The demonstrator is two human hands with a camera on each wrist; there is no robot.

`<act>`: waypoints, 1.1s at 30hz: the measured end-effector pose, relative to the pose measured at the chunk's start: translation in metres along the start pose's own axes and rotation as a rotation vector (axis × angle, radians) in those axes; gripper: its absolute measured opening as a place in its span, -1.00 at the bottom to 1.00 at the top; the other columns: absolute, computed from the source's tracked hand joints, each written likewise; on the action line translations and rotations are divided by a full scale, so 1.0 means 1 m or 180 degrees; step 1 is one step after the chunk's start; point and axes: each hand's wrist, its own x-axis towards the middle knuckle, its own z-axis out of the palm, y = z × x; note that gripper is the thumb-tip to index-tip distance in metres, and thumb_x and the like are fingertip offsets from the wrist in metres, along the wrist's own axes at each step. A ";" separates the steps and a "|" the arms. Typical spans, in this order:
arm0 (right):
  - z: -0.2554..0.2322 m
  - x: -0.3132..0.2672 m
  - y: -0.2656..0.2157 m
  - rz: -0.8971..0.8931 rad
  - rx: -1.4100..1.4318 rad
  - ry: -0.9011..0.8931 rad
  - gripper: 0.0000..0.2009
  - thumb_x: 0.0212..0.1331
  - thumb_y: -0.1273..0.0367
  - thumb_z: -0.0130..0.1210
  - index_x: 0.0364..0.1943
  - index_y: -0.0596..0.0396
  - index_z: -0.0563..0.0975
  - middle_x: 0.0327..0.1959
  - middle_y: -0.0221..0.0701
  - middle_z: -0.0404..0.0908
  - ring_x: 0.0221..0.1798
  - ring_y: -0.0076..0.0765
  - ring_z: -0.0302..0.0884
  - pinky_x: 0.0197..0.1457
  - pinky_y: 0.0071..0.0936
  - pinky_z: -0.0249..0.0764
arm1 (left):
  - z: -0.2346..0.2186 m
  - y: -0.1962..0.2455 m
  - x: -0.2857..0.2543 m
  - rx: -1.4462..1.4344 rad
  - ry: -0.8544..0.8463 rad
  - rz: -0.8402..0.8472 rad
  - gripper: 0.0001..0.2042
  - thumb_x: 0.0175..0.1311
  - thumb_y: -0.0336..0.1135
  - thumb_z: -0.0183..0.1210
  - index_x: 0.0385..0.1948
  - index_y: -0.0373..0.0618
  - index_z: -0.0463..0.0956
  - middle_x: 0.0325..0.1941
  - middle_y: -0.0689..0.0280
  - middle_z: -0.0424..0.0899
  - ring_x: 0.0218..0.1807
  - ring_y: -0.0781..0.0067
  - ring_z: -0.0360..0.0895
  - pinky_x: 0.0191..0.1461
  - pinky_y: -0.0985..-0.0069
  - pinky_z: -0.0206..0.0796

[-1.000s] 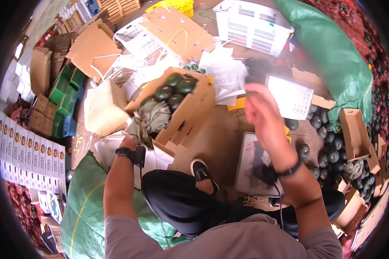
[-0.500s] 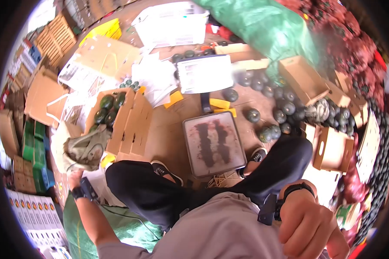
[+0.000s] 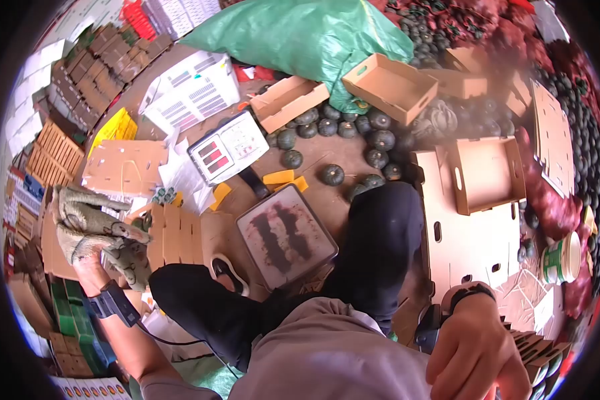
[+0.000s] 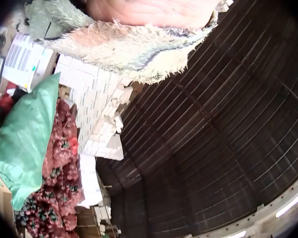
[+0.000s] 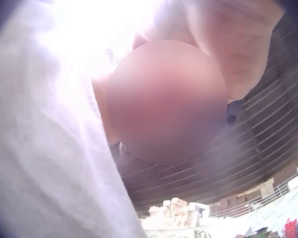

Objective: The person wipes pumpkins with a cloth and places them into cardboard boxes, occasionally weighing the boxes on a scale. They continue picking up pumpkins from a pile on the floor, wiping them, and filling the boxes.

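In the head view my left hand (image 3: 92,265) is raised at the left and grips a worn greyish-green rag (image 3: 103,230), which hangs in loose folds over the fingers. Its frayed fabric and part of the bare palm (image 4: 154,11) fill the top of the left wrist view. Close to my body at the lower right, my right hand (image 3: 477,353) points back toward my shirt (image 3: 333,353) with bent knuckles. Its fingertips are hidden. Between my legs stands a platform scale (image 3: 287,233) with dark dirt streaks, its display panel (image 3: 229,147) tilted behind.
Dark green pumpkins (image 3: 332,174) lie on the floor ahead and to the right. Cardboard trays (image 3: 390,87) and a white crate (image 3: 190,90) stand farther off, before a large green sack (image 3: 293,40). Cartons (image 3: 473,247) flank my right knee; yellow pieces (image 3: 278,177) lie beside the scale.
My view has swung to the right. The left hand has lifted the rag from the box of pumpkins. My right hand has come back from over the scale to my body.
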 end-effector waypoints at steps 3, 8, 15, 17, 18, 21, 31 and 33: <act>-0.050 -0.005 -0.009 0.0738 -0.0860 -0.0284 -0.85 0.18 0.31 0.15 -0.18 -0.05 0.59 -0.51 -0.37 0.49 -0.52 -0.45 0.43 -0.48 -0.57 0.32 | 0.125 -0.020 0.024 -0.0623 -0.0678 -0.0262 -0.38 0.26 -0.43 0.14 0.36 -0.10 0.09 0.21 0.21 0.41 0.15 0.29 0.43 0.35 0.31 0.24; -0.140 -0.022 0.059 0.2776 -0.2163 0.0283 -0.37 0.15 0.14 0.20 0.27 0.11 0.30 0.01 -0.24 0.53 -0.02 -0.20 0.55 -0.02 -0.33 0.52 | 0.316 -0.084 0.013 -0.1816 -0.2052 -0.1548 -0.42 0.29 -0.39 0.12 0.35 -0.11 0.12 0.20 0.21 0.42 0.16 0.30 0.42 0.34 0.31 0.24; -0.283 -0.117 0.208 0.4227 -0.0943 0.2062 -0.62 0.20 0.26 0.10 0.10 0.02 0.44 -0.10 -0.45 0.56 -0.08 -0.47 0.50 -0.08 -0.41 0.48 | 0.418 -0.198 0.004 0.0220 -0.2627 -0.1374 -0.57 0.37 -0.21 0.06 0.22 -0.16 0.34 0.13 0.24 0.51 0.16 0.41 0.42 0.22 0.36 0.25; -0.331 -0.180 0.228 0.3971 -0.0232 0.2488 -0.65 0.12 0.33 0.18 0.02 0.04 0.49 -0.14 -0.48 0.57 -0.10 -0.47 0.49 -0.02 -0.46 0.44 | 0.388 -0.222 0.018 0.0985 -0.1928 -0.1636 -0.58 0.36 -0.16 0.06 0.17 -0.20 0.41 0.10 0.24 0.54 0.14 0.44 0.45 0.14 0.42 0.26; -0.353 -0.210 0.230 0.4099 -0.0720 0.2252 -0.68 0.10 0.34 0.17 -0.03 0.05 0.52 -0.15 -0.47 0.58 -0.11 -0.47 0.50 -0.05 -0.44 0.44 | 0.367 -0.233 0.021 0.0941 -0.1707 -0.1982 -0.58 0.35 -0.14 0.06 0.15 -0.19 0.42 0.09 0.23 0.55 0.08 0.45 0.48 0.09 0.46 0.28; -0.404 -0.292 0.223 0.4585 -0.2470 0.1649 -0.66 0.06 0.26 0.20 -0.07 0.07 0.55 -0.18 -0.32 0.64 -0.06 -0.38 0.56 -0.03 -0.41 0.47 | 0.289 -0.257 0.014 0.1002 -0.1272 -0.2669 -0.62 0.36 -0.12 0.06 0.08 -0.16 0.46 -0.02 0.25 0.60 -0.06 0.48 0.54 -0.06 0.52 0.34; -0.417 -0.261 0.273 0.4301 -0.6891 -0.0881 -0.47 -0.04 0.15 0.26 0.09 -0.17 0.41 0.01 -0.27 0.40 0.12 -0.16 0.38 0.03 -0.20 0.37 | 0.170 -0.245 -0.031 0.1490 -0.0073 -0.3375 -0.65 0.36 -0.10 0.05 0.01 -0.15 0.45 -0.18 0.31 0.62 -0.13 0.47 0.55 -0.13 0.56 0.34; -0.428 -0.271 0.285 0.3488 -0.7163 -0.0747 -0.47 -0.04 0.16 0.26 0.10 -0.25 0.41 0.00 -0.31 0.38 0.10 -0.21 0.34 -0.02 -0.22 0.33 | 0.178 -0.252 -0.038 0.1523 -0.0149 -0.3448 -0.62 0.34 -0.06 0.08 0.03 -0.12 0.44 -0.19 0.31 0.61 -0.15 0.50 0.54 -0.14 0.58 0.33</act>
